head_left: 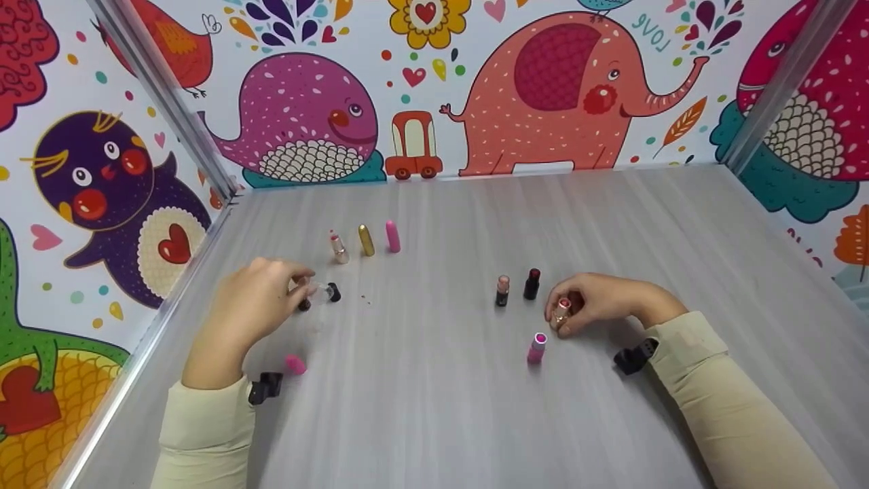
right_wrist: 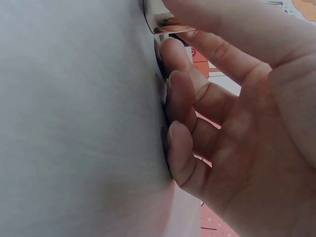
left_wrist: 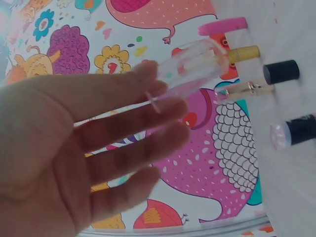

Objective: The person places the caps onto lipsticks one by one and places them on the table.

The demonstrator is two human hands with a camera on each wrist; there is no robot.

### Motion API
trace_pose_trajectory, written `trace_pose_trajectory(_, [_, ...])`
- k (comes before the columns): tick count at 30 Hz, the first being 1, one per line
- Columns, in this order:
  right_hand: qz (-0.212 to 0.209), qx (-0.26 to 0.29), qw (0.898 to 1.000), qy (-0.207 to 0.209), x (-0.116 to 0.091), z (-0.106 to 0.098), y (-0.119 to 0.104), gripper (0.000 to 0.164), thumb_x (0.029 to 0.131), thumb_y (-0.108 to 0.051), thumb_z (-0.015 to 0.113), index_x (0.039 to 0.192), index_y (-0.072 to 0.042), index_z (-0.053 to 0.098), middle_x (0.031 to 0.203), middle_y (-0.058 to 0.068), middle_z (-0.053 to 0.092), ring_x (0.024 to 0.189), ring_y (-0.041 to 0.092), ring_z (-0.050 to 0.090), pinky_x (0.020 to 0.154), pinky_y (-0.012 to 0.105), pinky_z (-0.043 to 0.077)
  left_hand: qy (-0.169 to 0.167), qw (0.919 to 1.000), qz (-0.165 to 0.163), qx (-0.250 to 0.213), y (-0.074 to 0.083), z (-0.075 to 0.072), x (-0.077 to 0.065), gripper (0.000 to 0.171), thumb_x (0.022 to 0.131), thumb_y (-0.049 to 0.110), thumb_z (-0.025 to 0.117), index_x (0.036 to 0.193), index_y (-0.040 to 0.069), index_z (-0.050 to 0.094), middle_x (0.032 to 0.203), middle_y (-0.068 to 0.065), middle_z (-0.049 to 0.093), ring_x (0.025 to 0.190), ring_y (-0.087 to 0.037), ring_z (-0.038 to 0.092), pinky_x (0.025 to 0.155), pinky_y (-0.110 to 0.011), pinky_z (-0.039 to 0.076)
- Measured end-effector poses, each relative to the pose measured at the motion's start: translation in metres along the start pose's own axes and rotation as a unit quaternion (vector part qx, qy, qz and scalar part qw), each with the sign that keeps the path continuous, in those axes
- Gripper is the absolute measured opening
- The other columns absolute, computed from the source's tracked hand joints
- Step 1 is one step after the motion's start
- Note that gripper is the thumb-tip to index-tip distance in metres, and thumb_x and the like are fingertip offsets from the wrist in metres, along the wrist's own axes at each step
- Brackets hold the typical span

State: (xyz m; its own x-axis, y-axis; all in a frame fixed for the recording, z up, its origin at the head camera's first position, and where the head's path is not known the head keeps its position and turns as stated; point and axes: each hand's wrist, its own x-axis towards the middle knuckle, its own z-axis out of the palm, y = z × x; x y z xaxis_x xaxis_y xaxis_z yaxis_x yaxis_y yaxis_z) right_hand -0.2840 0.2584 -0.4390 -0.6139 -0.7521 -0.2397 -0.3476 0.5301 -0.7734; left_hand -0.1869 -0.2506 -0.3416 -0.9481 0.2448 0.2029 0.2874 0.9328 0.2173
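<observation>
My left hand (head_left: 254, 302) pinches a clear lipstick cap (left_wrist: 192, 69) between thumb and forefinger, its other fingers spread below. Close beside it on the table are a short black cap (head_left: 333, 292) and a black piece with a pale pink end (left_wrist: 296, 132). On the right side, my right hand (head_left: 604, 302) holds a rose-gold lipstick (head_left: 561, 311) low at the tabletop, thumb and forefinger around it. Just left of that hand stand a dark red lipstick in a black case (head_left: 532, 284), a nude one with a black base (head_left: 502, 291) and a magenta one (head_left: 536, 348).
Farther back on the left stand a rose-gold lipstick with a pink tip (head_left: 339, 249), a gold tube (head_left: 366, 240) and a pink tube (head_left: 392, 236). A pink cap (head_left: 295, 365) lies near my left wrist. Cartoon-printed panels (head_left: 434, 88) wall the grey table (head_left: 421, 407).
</observation>
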Motion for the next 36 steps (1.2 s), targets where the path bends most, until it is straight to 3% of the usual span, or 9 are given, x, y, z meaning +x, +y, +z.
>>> trace_pose_trajectory(9, [0.000,-0.005,1.000,0.003,0.000,0.000,0.000,0.026,0.085,-0.005,0.089,0.108,-0.008,0.078,0.095,0.003,0.072,0.086,0.011,0.062,0.077,0.022,0.052,0.056,0.9979,0.024,0.021,0.014,-0.005,-0.003,0.022,0.096,0.017,0.081,0.114,0.005,0.081,0.112,-0.014,0.079,0.102,-0.040,0.076,0.081,-0.060,0.059])
trace_pose_trajectory(17, [-0.001,-0.003,1.000,0.000,0.000,0.001,0.000,0.025,0.086,-0.006,0.089,0.108,-0.008,0.078,0.096,0.003,0.073,0.086,0.011,0.063,0.077,0.022,0.052,0.093,0.9939,0.053,0.027,0.027,-0.006,-0.007,0.022,0.095,0.019,0.083,0.111,0.005,0.082,0.104,-0.012,0.081,0.089,-0.033,0.077,0.071,-0.052,0.061])
trace_pose_trajectory(23, [-0.006,0.005,1.000,-0.001,0.000,0.000,0.000,0.024,0.086,-0.004,0.088,0.108,-0.006,0.077,0.096,0.006,0.074,0.085,0.009,0.063,0.077,0.021,0.051,0.124,0.9880,0.088,0.025,0.038,-0.009,-0.009,0.021,0.095,0.019,0.083,0.112,0.006,0.083,0.103,-0.010,0.081,0.087,-0.031,0.077,0.071,-0.050,0.062])
trace_pose_trajectory(36, [-0.008,0.006,1.000,-0.002,-0.001,0.000,0.000,0.025,0.086,-0.004,0.088,0.108,-0.004,0.077,0.096,0.005,0.074,0.085,0.009,0.063,0.077,0.021,0.051,0.124,0.9858,0.111,0.016,0.052,-0.011,-0.013,0.024,0.092,0.019,0.086,0.112,0.006,0.082,0.104,-0.010,0.081,0.091,-0.030,0.078,0.076,-0.048,0.064])
